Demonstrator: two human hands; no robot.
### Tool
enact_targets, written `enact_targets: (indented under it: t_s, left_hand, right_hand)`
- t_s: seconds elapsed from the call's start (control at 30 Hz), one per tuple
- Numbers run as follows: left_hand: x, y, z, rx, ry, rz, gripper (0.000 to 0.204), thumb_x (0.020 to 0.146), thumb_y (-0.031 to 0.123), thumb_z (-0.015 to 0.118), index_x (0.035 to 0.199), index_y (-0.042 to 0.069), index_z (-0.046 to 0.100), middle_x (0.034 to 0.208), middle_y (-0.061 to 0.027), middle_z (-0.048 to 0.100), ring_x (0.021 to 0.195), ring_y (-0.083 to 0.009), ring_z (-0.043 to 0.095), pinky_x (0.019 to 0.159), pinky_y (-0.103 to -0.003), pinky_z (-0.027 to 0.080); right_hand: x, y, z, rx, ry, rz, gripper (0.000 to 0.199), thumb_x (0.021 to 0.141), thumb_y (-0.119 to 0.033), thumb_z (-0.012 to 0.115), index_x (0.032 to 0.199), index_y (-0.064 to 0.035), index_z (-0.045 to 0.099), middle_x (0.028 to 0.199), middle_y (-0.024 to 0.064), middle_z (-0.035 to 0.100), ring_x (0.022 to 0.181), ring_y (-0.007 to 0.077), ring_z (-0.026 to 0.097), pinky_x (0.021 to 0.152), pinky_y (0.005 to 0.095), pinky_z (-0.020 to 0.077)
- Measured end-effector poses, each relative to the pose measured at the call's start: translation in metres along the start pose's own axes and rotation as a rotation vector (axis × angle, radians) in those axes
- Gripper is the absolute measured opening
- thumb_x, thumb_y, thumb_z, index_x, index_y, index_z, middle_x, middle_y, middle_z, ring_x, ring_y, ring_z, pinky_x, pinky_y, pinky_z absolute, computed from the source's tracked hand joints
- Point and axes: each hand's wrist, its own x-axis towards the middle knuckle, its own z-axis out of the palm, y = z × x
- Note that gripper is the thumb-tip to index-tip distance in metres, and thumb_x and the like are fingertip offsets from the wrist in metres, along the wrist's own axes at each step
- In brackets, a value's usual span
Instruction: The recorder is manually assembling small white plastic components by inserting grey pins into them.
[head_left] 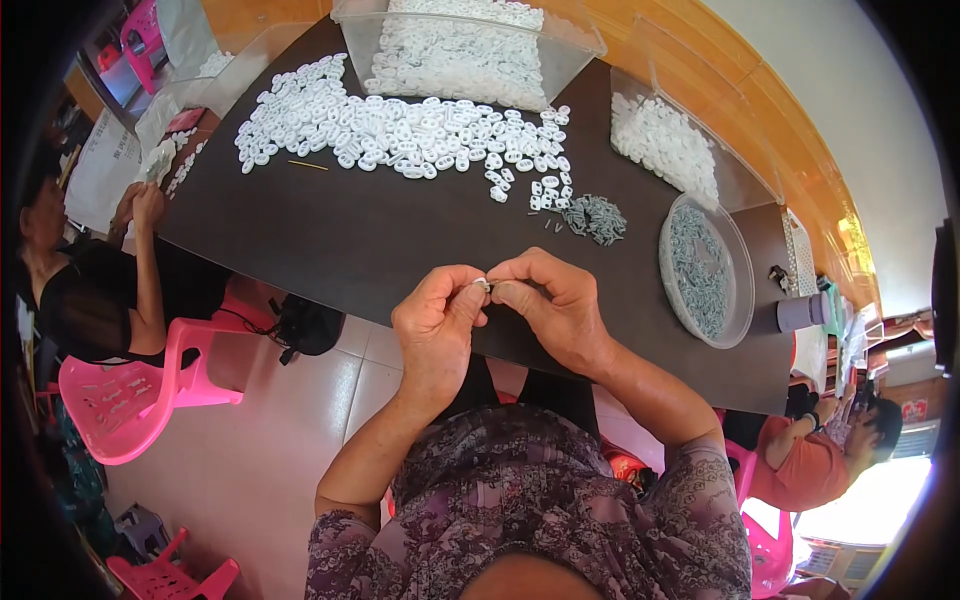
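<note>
Head view: both hands meet at near edge of dark table (380, 240), fingertips pressed together. Left hand (437, 320) and right hand (550, 305) both pinch one small white piece (482, 285) between thumb and fingers; piece mostly hidden by fingertips, shape can't tell. Piece sits just above table's near edge, center of frame.

Around: big spread of white plastic pieces (400, 130) on table, far from hands, center-left. Small grey metal parts pile (597, 218) far-right of hands, w/ a few strays just beside it. Round clear tub (708, 268) of grey parts at right, near table edge. Clear bin (470, 50) full of white pieces at far center; another clear bin (670, 140) w/ white pieces at far right. Thin yellow stick (308, 165) lies near white spread, left. Grey cup (803, 312) at far right end.

Other ppl: a person in black (90, 290) seated left on pink chair (130, 390), hands on table's left end; a person in orange top (810, 455) at right near corner. Nothing lies between hands and parts piles.
</note>
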Motion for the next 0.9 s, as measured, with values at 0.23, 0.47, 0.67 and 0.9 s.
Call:
enact_targets:
  t_s: [0.23,0.47,0.67,0.9]
  left_hand:
    - [0.003,-0.002,-0.001,0.03,0.0,-0.006,0.004,0.087,-0.001,0.057,0.09,-0.003,0.06,0.076,-0.0027,0.059,0.061,-0.006,0.052,0.056,-0.019,0.045]
    - [0.007,-0.005,-0.002,0.032,-0.003,-0.032,0.005,0.088,0.0,0.056,0.089,-0.003,0.06,0.076,-0.0024,0.059,0.062,-0.0057,0.052,0.056,-0.019,0.045]
    - [0.011,-0.011,-0.005,-0.155,-0.012,-0.05,0.01,0.091,0.007,0.057,0.095,-0.001,0.059,0.079,-0.0032,0.061,0.063,-0.006,0.053,0.057,-0.018,0.043]
    - [0.007,-0.016,-0.007,-0.175,0.015,0.005,0.011,0.09,0.008,0.058,0.096,-0.001,0.06,0.082,-0.0029,0.061,0.065,-0.0053,0.053,0.059,-0.017,0.043]
  right_hand:
    - [0.004,0.003,0.002,-0.029,0.011,0.014,0.004,0.082,-0.003,0.061,0.084,0.0,0.062,0.077,0.0054,0.059,0.069,0.0112,0.055,0.06,0.0258,0.044]
    - [0.009,0.008,-0.003,-0.168,-0.048,-0.059,0.006,0.082,-0.001,0.062,0.088,-0.0008,0.065,0.077,0.0041,0.057,0.071,0.0097,0.054,0.063,0.0238,0.0425]
    - [0.031,0.017,-0.022,-0.292,0.053,-0.161,0.014,0.08,-0.001,0.063,0.093,-0.0012,0.066,0.082,0.0056,0.061,0.076,0.0137,0.057,0.069,0.0254,0.0447]
    - [0.083,0.052,-0.072,-0.715,0.243,-0.321,0.011,0.076,-0.003,0.063,0.086,-0.004,0.067,0.075,0.009,0.061,0.074,0.0229,0.059,0.067,0.0318,0.0462]
